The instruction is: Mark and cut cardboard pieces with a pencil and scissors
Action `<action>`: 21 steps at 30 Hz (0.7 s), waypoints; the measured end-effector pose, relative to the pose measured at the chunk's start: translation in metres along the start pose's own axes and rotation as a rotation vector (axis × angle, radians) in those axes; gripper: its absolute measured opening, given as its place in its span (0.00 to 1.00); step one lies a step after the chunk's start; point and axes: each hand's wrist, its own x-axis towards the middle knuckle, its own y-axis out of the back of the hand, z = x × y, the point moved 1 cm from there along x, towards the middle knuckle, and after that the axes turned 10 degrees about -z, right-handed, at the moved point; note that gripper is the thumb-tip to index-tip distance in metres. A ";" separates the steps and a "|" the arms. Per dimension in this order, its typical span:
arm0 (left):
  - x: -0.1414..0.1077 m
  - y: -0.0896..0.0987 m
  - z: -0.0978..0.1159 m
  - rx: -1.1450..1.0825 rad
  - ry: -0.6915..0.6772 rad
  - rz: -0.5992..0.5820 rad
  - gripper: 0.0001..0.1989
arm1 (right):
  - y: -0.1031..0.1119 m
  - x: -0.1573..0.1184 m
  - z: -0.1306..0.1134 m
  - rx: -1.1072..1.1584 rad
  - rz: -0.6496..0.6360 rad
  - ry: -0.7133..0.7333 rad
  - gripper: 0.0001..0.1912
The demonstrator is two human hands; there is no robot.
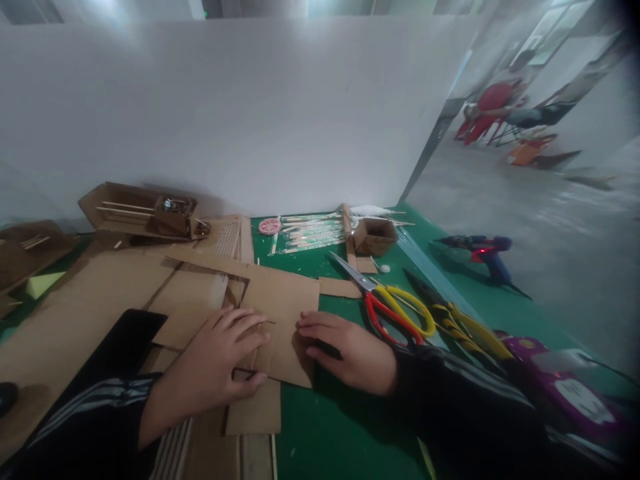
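My left hand (225, 363) lies with its fingers spread over a brown cardboard piece (287, 290). Its fingertips rest near a cut or crease line in the board. At the right side of the same piece is my right hand (345, 347), fingers stretched out and slightly curved, thumb apart, close to the board's edge. Whether those fingertips press on the board I cannot tell. Just beyond my right hand lie scissors (385, 303) with red and yellow handles, blades parted. Beneath the left hand, more cardboard strips (255, 410) overlap.
Pliers (460, 317), a glue gun (487, 253) and a purple device (560, 380) lie at the right. Wooden sticks (315, 233), a small cardboard box (375, 237) and a cardboard model (145, 210) stand towards the white partition (240, 113). A black flat object (117, 350) is at the left.
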 end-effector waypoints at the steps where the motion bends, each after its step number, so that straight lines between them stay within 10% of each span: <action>1: 0.000 0.000 0.000 -0.001 -0.003 0.001 0.21 | 0.001 0.000 -0.001 0.004 0.016 0.008 0.13; 15: 0.000 0.000 0.000 -0.023 -0.001 0.002 0.21 | 0.012 0.000 -0.002 -0.112 0.096 -0.042 0.12; 21: 0.000 0.003 0.001 -0.043 0.005 0.030 0.22 | 0.053 -0.016 0.014 -0.440 0.065 -0.537 0.11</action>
